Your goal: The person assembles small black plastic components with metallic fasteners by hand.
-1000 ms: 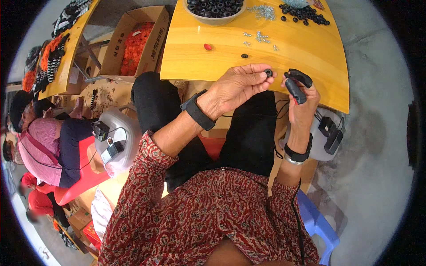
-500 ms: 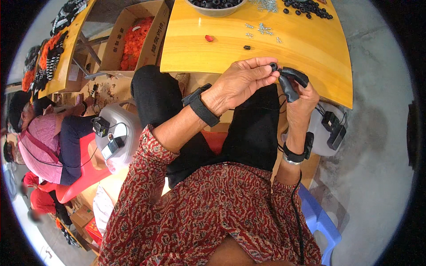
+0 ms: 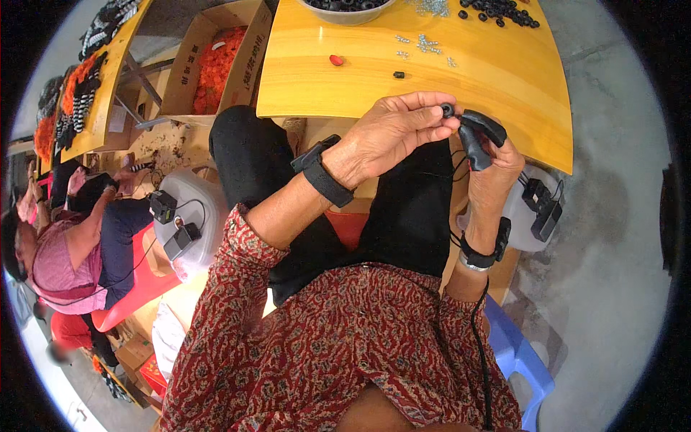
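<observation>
Black ring [image 3: 448, 110]: held up, seen against the near edge of the yellow table [image 3: 317, 92], just left of the black two-armed tool [image 3: 486, 128]; whether they touch, I cannot tell.
Left hand [image 3: 398, 132]: thumb and fingertips pinched on the ring.
Right hand [image 3: 497, 171]: fingers closed around the tool.
Tabletop: small black piece [image 3: 399, 75], red piece [image 3: 336, 60], silvery bits [image 3: 428, 45].
Far edge: bowl [image 3: 347, 17] of dark pieces, black heap [image 3: 497, 11].
Beyond, left: cardboard box [image 3: 247, 75] with orange material [image 3: 218, 68].

left grip [image 3: 407, 132] pinched | right grip [image 3: 497, 173] curled | left forearm [image 3: 286, 216] slanting inward | right forearm [image 3: 465, 285] pointing forward
</observation>
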Demonstrator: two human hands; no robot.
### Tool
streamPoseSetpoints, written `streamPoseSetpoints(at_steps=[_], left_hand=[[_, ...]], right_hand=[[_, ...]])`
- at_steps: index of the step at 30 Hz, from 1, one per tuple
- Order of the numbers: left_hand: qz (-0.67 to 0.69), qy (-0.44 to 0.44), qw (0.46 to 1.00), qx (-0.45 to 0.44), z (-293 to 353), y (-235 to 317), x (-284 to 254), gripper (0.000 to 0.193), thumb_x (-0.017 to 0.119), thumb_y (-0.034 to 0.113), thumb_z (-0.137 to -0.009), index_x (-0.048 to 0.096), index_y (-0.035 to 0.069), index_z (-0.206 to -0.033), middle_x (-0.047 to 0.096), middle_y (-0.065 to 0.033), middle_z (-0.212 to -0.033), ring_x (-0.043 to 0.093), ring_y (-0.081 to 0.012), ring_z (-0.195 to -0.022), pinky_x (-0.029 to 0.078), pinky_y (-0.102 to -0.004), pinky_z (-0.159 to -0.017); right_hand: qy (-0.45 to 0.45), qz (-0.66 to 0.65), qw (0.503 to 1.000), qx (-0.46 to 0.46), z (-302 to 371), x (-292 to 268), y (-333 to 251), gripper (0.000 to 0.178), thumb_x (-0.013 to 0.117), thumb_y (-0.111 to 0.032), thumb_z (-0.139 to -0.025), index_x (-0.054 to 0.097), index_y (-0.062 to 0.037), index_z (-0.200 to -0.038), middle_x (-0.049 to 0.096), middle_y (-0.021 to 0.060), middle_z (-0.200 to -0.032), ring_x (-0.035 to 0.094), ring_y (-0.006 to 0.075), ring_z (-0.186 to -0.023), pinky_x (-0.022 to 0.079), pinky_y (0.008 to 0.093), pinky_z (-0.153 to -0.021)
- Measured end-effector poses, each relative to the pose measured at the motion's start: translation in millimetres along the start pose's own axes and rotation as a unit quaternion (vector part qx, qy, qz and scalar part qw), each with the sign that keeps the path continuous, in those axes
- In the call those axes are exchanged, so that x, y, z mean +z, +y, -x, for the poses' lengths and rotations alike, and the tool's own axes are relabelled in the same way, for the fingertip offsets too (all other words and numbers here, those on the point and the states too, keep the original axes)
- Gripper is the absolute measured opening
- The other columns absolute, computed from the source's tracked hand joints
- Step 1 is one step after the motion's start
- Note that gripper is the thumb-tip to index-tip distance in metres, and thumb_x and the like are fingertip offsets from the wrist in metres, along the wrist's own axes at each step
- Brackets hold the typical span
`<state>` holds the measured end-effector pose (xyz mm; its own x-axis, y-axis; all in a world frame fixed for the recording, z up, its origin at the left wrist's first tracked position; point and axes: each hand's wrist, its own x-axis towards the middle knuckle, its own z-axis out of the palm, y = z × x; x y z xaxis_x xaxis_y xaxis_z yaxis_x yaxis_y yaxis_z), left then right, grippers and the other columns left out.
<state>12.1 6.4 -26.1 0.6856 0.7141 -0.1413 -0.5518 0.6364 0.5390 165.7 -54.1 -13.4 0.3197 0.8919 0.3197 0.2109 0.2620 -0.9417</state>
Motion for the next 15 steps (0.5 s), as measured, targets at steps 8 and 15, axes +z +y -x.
streamPoseSetpoints(at_steps=[8,15], left_hand=[[-0.008,-0.002,1.000,0.004,-0.8,-1.5,-1.1,0.029,0.049,0.005,-0.092,0.051,-0.004,-0.119,0.058,-0.0139,-0.115,0.061,-0.0182,-0.098,0.050,-0.0272,-0.091],[-0.008,-0.008,1.000,0.003,0.8,-0.6,-0.5,0.028,0.049,0.005,-0.092,0.051,-0.004,-0.119,0.057,-0.0145,-0.115,0.062,-0.0198,-0.098,0.050,-0.0280,-0.091]], right_hand=[[0.005,-0.023,1.000,0.003,2.7,-0.1,1.0,0.026,0.065,0.009,-0.076,0.063,0.0041,-0.102,0.067,0.0079,-0.093,0.062,0.0132,-0.086,0.050,0.0247,-0.080],[0.006,-0.131,0.990,0.059,2.8,-4.9,12.4,0.026,0.064,0.008,-0.077,0.063,0.0053,-0.102,0.066,0.0107,-0.094,0.064,0.0151,-0.080,0.053,0.0259,-0.074]])
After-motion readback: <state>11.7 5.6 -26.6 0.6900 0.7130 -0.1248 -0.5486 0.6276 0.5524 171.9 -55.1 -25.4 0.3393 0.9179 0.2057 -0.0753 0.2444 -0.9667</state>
